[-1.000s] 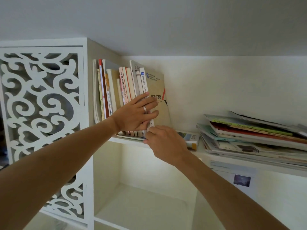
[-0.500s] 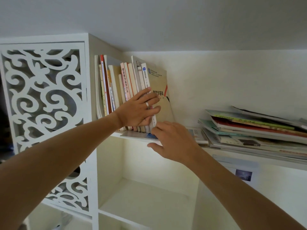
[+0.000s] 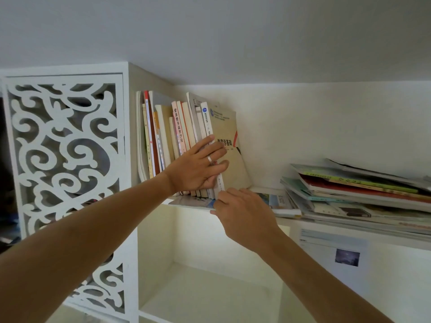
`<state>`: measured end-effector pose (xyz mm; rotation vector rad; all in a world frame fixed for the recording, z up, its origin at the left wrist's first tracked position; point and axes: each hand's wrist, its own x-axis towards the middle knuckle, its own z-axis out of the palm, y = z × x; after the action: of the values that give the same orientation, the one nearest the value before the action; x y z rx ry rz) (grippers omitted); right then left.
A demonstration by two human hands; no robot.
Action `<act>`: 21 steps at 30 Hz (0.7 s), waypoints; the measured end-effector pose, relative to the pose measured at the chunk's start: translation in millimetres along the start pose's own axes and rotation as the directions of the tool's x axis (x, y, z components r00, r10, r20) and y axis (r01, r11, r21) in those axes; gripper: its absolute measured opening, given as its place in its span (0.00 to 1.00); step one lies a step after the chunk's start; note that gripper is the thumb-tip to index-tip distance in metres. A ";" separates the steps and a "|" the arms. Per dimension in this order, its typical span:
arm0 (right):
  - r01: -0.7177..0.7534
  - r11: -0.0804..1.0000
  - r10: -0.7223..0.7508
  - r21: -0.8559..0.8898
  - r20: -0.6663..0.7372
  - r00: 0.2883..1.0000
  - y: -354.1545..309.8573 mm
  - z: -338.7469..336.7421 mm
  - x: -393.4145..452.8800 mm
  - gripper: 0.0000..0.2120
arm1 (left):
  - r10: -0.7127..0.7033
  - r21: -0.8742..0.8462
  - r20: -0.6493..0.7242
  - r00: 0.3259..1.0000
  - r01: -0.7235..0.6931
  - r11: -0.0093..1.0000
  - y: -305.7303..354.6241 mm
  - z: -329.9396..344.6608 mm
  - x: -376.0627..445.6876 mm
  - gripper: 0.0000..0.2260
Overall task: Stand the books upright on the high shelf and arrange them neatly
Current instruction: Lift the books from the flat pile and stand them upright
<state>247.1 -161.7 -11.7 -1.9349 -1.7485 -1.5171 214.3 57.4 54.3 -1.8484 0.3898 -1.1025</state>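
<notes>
We see the white shelf unit [image 3: 130, 117] filling the left and centre of the frame, its carved scroll panel [image 3: 63, 155] at the left edge. The high shelf [image 3: 289, 223] runs from the centre to the right edge. On it, upper centre, stands a row of upright books [image 3: 163, 136], leaning slightly right, closed off by a tan-covered book [image 3: 229, 145] with a white spine. At the right edge a stack of books and magazines [image 3: 354, 194] lies flat. Between row and stack, a thin booklet [image 3: 278, 201] lies flat on the shelf, and another flat one [image 3: 193, 202] pokes out under the upright row.

Our left hand [image 3: 198, 169], a ring on one finger, lies spread with straight fingers pressed against the spines and the tan cover. Our right hand [image 3: 242, 215], just below it at centre, pinches the front edge of the flat booklet under the row, fingertips [image 3: 221, 197] touching the foot of the white spine.
</notes>
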 end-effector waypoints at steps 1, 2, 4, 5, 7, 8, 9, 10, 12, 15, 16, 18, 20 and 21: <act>-0.001 1.000 0.001 0.002 0.005 1.000 -0.7 -0.8 0.3 0.10 | -0.001 0.000 -0.002 1.000 0.001 1.000 0.7 1.1 0.1 0.18; 0.000 1.000 0.000 0.006 0.010 1.000 -1.8 -2.8 0.6 0.10 | -0.001 0.001 -0.001 1.000 0.001 1.000 1.5 2.6 0.3 0.19; 0.014 1.000 -0.014 0.019 0.014 1.000 -4.3 -7.8 1.9 0.09 | -0.003 0.013 0.009 1.000 0.003 1.000 1.4 4.1 1.5 0.19; 0.023 0.999 -0.023 0.024 0.018 1.000 -5.5 -10.5 2.8 0.09 | -0.008 0.021 0.016 1.000 0.007 1.000 1.2 4.0 2.0 0.19; 0.018 0.999 -0.020 0.045 0.056 0.998 -7.2 -13.8 4.6 0.10 | -0.015 0.021 0.039 0.999 0.014 1.000 1.8 2.7 3.2 0.18; 0.001 0.999 -0.005 0.053 0.079 0.997 -7.5 -14.5 5.8 0.10 | -0.023 0.012 0.055 0.998 0.022 1.000 3.4 1.1 4.2 0.18; -0.021 0.997 0.014 0.068 0.103 0.995 -7.8 -16.8 7.9 0.09 | -0.036 -0.007 0.064 0.997 0.037 0.999 5.1 -1.0 5.5 0.17; -0.048 0.996 0.037 0.081 0.133 0.990 -8.6 -20.3 10.3 0.08 | -0.052 -0.043 0.065 0.997 0.055 0.998 6.1 -3.8 6.8 0.17; -0.122 0.988 0.098 0.090 0.235 0.967 -11.0 -29.3 14.6 0.10 | -0.046 -0.161 0.057 0.997 0.055 0.985 4.7 -10.4 7.2 0.16; -0.188 0.981 0.161 0.049 0.335 0.928 -17.0 -36.5 13.7 0.17 | 0.082 -0.269 0.130 0.988 -0.044 0.962 -7.3 -22.7 0.0 0.22; -0.200 0.980 0.178 0.023 0.363 0.914 -19.7 -38.5 14.1 0.17 | 0.109 -0.252 0.147 0.983 -0.069 0.965 -10.6 -26.2 -3.7 0.25; -0.199 0.980 0.191 -0.020 0.394 0.899 -25.1 -41.1 15.3 0.16 | 0.114 -0.213 0.169 0.979 -0.077 0.974 -10.8 -30.6 -9.5 0.28; -0.211 0.977 0.200 -0.017 0.400 0.895 -27.4 -44.6 17.0 0.14 | 0.085 -0.174 0.186 0.979 -0.052 0.983 -6.6 -31.6 -12.4 0.30; -0.220 0.976 0.205 -0.009 0.400 0.894 -27.3 -46.4 18.0 0.14 | 0.061 -0.149 0.193 0.979 -0.033 0.988 -4.8 -31.9 -13.1 0.32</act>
<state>195.6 -171.4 10.1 -2.4571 -1.6073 -1.0647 180.3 51.0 57.0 -2.0451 0.4049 -0.8686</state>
